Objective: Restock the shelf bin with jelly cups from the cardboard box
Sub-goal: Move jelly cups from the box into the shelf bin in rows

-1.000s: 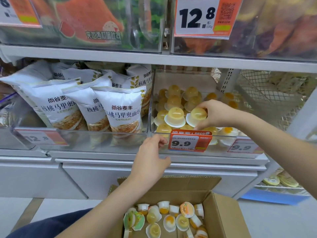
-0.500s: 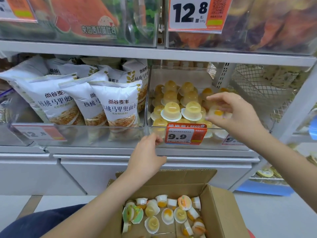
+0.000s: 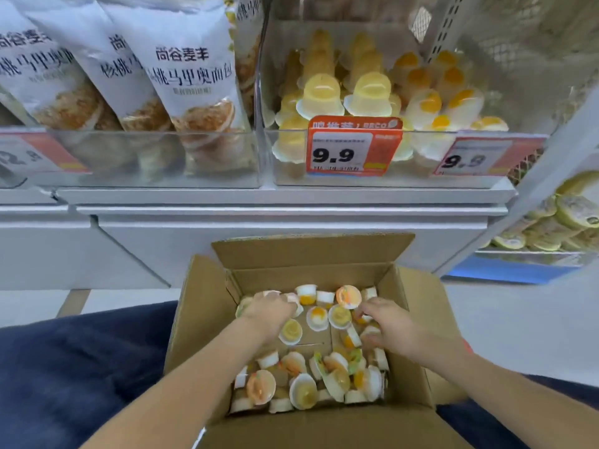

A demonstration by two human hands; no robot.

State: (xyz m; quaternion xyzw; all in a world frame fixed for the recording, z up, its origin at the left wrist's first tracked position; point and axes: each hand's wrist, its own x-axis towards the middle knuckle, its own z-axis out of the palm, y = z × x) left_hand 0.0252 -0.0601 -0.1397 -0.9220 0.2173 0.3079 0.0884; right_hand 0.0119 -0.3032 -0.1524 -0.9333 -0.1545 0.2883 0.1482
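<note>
**Fingers deep in the box, grabbing the next batch**

Fingers of both hands down among the loose jelly cups (image 3: 316, 317) in the cardboard box (image 3: 191, 306), no sign of anything lifted yet. Left hand (image 3: 269, 311) curled over a cup or two at the far left of the pile, looks like a grip closing, though hard to say for sure with the blur. Right hand (image 3: 387, 322) bent over cups by the right wall, fingertips pinching at one near the orange-lidded cup (image 3: 348, 296). Probably going two-handed to carry more per trip.

Box parked right below the shelf bin (image 3: 421, 176), flaps open, so only a short lift up. Bin already stacked fairly high with yellow cups behind the 9.9 price tag (image 3: 355, 150), stacked domes-up, neat rows at the left, looser toward the right. Plenty still lying every which way in the box, so a good few trips left. Bread bags (image 3: 191, 76) next door, not involved.
</note>
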